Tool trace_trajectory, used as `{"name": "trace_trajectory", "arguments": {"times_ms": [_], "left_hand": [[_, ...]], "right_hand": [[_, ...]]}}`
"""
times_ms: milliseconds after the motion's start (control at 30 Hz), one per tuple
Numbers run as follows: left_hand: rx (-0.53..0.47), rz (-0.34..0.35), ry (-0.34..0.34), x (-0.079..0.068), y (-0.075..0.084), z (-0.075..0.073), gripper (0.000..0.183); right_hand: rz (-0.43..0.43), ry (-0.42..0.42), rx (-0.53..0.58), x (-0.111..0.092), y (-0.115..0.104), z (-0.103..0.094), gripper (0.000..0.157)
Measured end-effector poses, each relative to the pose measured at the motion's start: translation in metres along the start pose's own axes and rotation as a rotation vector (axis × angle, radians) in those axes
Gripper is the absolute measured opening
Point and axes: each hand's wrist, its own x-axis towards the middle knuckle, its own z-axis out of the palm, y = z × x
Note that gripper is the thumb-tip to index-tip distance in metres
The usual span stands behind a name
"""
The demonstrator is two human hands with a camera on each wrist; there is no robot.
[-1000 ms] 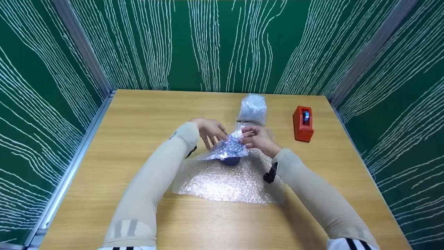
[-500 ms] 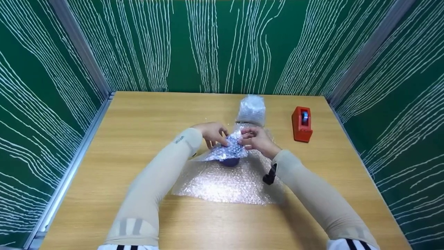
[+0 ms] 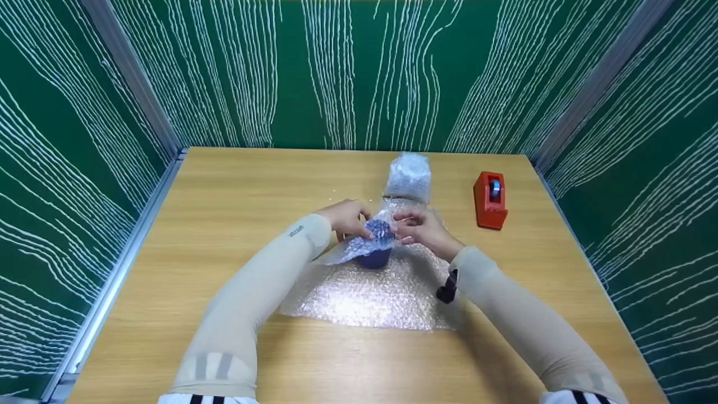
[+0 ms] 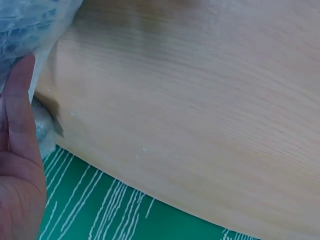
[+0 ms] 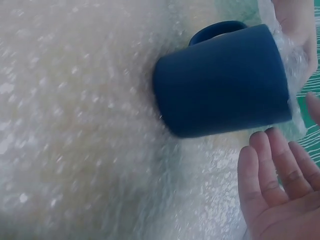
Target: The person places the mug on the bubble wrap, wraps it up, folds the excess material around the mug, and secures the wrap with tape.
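Observation:
A dark blue mug (image 5: pixel 220 82) is on a sheet of bubble wrap (image 3: pixel 359 306); whether it stands or lies, I cannot tell. Its handle shows in the right wrist view. A flap of the wrap covers the mug's far end in the head view. My left hand (image 3: pixel 349 217) holds this flap between thumb and fingers, at the mug's left side. In the left wrist view, part of the left hand (image 4: pixel 20 165) lies against the wrap. My right hand (image 5: pixel 280 187) has its fingers extended beside the mug's rim end, with no wrap seen gripped.
Behind the sheet stands a bubble-wrapped bundle (image 3: pixel 408 177). A red tape dispenser (image 3: pixel 489 201) is at the right of the wooden table (image 3: pixel 235 185). Green walls (image 3: pixel 359 73) with white lines enclose the back and sides.
My left hand has moved right and closed on the flap. The flap has come down over the mug, and more of the mug's side shows. My right hand has shifted slightly right.

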Motion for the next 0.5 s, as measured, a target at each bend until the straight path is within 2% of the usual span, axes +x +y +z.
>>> {"name": "trace_trajectory", "arguments": {"times_ms": [167,333,500], "left_hand": [[0.043,-0.011,0.078,0.002,0.004,0.007,0.031],[0.13,-0.019,0.188,0.002,0.009,0.012,0.01],[0.182,-0.003,0.254,0.002,0.011,0.015,0.032]], "right_hand": [[-0.039,-0.027,-0.046,-0.006,0.007,-0.007,0.048],[-0.057,-0.024,-0.056,-0.011,0.013,-0.013,0.048],[-0.112,-0.045,-0.169,-0.017,0.019,-0.02,0.049]]}}
